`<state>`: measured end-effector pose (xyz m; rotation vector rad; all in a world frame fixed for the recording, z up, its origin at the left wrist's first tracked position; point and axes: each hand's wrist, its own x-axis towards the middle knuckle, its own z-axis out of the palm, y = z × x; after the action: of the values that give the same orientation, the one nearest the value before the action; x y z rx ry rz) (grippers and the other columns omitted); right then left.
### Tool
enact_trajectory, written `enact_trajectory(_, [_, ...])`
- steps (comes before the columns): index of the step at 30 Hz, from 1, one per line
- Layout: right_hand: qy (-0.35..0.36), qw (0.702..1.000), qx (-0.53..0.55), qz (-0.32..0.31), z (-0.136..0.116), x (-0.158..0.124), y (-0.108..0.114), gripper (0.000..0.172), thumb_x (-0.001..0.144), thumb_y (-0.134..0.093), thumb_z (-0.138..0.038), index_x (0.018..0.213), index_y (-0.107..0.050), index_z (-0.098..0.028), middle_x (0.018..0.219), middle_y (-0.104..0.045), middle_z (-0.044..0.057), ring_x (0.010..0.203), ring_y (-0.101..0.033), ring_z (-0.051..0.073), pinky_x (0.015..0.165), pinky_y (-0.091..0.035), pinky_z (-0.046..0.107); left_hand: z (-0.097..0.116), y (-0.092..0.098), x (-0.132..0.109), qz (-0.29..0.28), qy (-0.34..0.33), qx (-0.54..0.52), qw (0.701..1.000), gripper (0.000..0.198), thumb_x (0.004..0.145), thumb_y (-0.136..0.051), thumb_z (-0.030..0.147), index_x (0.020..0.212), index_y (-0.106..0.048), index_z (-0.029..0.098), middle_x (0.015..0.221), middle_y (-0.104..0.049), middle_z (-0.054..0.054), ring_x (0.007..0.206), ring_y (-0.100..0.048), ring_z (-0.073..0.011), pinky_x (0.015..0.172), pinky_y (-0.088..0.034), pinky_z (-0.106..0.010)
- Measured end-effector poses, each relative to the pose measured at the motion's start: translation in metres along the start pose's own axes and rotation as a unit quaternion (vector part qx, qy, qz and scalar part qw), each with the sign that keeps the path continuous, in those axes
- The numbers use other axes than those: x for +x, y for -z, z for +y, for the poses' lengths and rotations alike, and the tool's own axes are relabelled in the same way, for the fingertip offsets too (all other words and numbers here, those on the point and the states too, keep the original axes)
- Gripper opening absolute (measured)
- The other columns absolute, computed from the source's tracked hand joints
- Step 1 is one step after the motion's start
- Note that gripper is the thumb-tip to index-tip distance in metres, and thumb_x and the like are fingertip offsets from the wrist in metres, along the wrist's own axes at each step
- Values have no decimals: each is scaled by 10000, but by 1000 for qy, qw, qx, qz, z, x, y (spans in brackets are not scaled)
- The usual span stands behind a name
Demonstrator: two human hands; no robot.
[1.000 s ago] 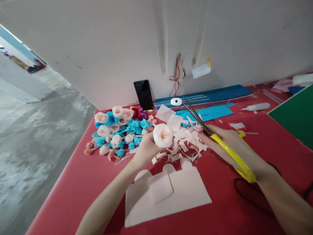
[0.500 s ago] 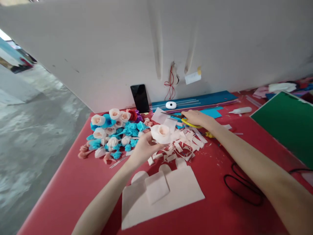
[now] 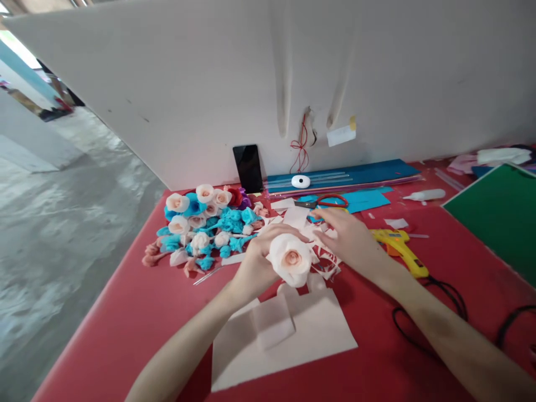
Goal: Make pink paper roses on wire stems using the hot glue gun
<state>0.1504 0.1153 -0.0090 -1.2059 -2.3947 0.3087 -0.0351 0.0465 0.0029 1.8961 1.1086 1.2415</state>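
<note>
My left hand (image 3: 253, 265) is closed around a pale pink foam rose (image 3: 291, 259) and holds it just above the red table (image 3: 138, 312). My right hand (image 3: 349, 240) hovers right beside the rose, over a heap of pink foam scraps (image 3: 324, 262), with its fingers stretched to the left and nothing visibly in them. The scissors (image 3: 324, 202) lie on the table just beyond its fingertips. A cut pink foam sheet (image 3: 293, 335) lies below both hands.
A pile of finished pink, white and blue foam flowers (image 3: 201, 223) lies at the left. A yellow glue gun (image 3: 397, 245) with a black cable (image 3: 427, 329) lies at the right. Blue foam sheets (image 3: 355, 170), a phone (image 3: 248, 167), a glue bottle (image 3: 427, 195) and a green board (image 3: 498, 215) surround them.
My right hand has laid the scissors down at the back and come back to the rose. My left hand has brought the rose lower and nearer to me.
</note>
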Motion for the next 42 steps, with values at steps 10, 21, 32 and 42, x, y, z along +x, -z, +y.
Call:
enact_trajectory(10, [126,958,256,31,-25,-41,-16,147,889,-456,-220,900,-598,-185,829,-632,37,755,-589,123,663,-463,214,6,-12,-7,-10,-36,-32,999,118,670,-729,165,781,-687,173,914,-662,-91,909,-566,-209,831,-438,-356])
enact_trajectory(21, [88,928,362,19,-25,-45,-33,212,844,-427,-133,654,-513,-166,602,-517,-5,545,-503,106,507,-405,214,8,-16,-12,70,-139,52,986,157,671,-732,191,774,-618,158,755,-632,-51,779,-542,-189,718,-457,-347])
enact_trajectory(32, [89,911,399,51,-32,-49,-26,49,787,-496,-150,755,-522,-177,722,-572,-1,635,-541,108,573,-436,218,8,-19,-13,44,-116,25,992,187,675,-738,229,806,-622,163,777,-650,-62,804,-551,-200,752,-456,-361])
enact_trajectory(42, [86,941,319,73,-42,-56,-14,237,778,-539,-169,589,-396,-161,512,-411,-56,448,-394,36,435,-295,144,-7,-22,-15,24,-73,-154,985,302,619,-774,325,843,-623,190,800,-602,-44,818,-549,-202,796,-460,-375])
